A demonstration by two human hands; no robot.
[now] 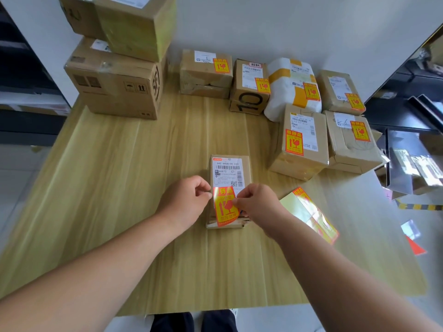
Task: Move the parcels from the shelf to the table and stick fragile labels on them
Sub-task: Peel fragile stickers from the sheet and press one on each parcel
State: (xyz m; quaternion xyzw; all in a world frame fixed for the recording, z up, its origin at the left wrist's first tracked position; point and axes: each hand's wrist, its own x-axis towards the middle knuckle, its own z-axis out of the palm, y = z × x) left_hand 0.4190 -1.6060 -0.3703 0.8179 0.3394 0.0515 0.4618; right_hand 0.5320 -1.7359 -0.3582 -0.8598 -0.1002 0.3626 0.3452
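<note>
Parcel [230,180] lies flat mid-worktop [119,188], pale wood grain; dark shelving [21,68] left, white wall [287,25] behind. Big boxes [115,87] stacked back-left, labelled parcels [299,140] back-right. Parcel long axis runs away from person, shipping slip [227,167] at far end. Left hand [184,200] and right hand [256,204] pinch fragile label [226,207] over its near end.

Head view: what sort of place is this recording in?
Probably a parcel storeroom or mailroom: shipping-labelled cardboard parcels on a wooden table, dark shelving beside it, and a fragile label being applied.
</note>
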